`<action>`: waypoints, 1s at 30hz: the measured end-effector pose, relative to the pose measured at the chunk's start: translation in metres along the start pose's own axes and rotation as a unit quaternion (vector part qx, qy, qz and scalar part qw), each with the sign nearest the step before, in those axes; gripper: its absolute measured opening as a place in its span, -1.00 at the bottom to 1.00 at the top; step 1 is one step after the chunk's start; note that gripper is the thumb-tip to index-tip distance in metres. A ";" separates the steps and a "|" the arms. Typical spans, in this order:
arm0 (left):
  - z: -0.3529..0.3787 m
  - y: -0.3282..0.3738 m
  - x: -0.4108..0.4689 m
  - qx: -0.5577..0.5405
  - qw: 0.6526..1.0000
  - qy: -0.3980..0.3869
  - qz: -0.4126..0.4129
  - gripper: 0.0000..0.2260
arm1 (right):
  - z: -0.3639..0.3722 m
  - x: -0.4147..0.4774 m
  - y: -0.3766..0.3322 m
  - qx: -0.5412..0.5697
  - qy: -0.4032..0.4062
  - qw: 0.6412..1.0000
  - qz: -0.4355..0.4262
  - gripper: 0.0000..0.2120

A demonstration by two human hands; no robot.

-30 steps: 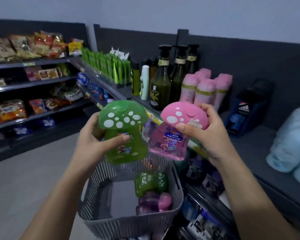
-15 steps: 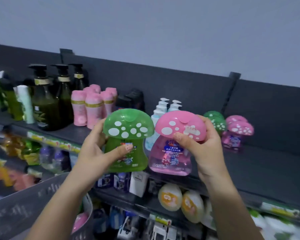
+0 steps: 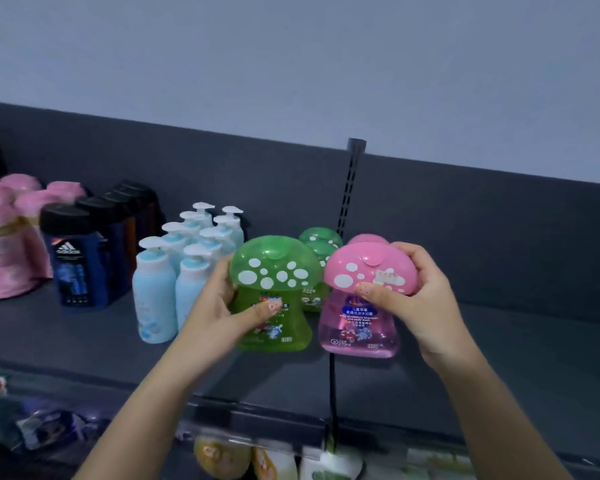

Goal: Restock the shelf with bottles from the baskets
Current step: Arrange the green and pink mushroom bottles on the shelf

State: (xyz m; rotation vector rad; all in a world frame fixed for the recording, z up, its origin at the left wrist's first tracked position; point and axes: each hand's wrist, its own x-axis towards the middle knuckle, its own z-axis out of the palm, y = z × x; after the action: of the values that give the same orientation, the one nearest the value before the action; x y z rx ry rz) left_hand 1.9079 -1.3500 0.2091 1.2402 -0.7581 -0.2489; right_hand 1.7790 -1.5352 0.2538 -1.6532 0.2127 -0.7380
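hands: my left hand point(image 3: 219, 306) grips the green mushroom bottle point(image 3: 274, 306) at its waist, my right hand point(image 3: 426, 306) the pink mushroom bottle point(image 3: 359, 323) round its cap, both low over the shelf point(image 3: 499, 358) | handling: stiff, slick plastic, liquid-heavy I'd judge; hold under the cap | unclear: whether the bases touch down; rear bottles point(image 3: 321, 237) mostly hidden

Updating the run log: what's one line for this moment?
left hand: green bottle | right hand: pink bottle | both at shelf, not released

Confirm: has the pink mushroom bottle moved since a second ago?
Yes. The pink mushroom bottle went right along the shelf, reaching the stocked green mushroom bottles.
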 end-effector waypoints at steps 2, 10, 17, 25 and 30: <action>0.012 -0.015 0.012 -0.006 1.000 0.001 -0.020 -0.51 | -0.016 0.012 0.016 -0.008 0.005 1.000 0.019 -0.47; 0.029 -0.069 0.049 0.013 0.995 -0.022 -0.101 -0.52 | -0.039 0.045 0.076 0.003 0.062 0.994 0.090 -0.44; 0.031 -0.085 0.069 0.016 0.989 -0.048 -0.141 -0.55 | -0.044 0.054 0.096 0.012 0.109 0.987 0.120 -0.47; 0.035 -0.096 0.080 0.008 0.989 -0.064 -0.135 -0.56 | -0.046 0.057 0.100 0.011 0.081 0.990 0.115 -0.55; 0.038 -0.101 0.089 -0.001 0.989 -0.056 -0.136 -0.54 | -0.051 0.062 0.098 -0.007 0.049 0.991 0.125 -0.51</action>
State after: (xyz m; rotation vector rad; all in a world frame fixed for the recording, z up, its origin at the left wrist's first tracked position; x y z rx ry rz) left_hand 1.9712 -1.4625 0.1556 1.3351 -0.6831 -0.5471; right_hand 1.8228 -1.6322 0.1860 -1.5691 0.4865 -0.6276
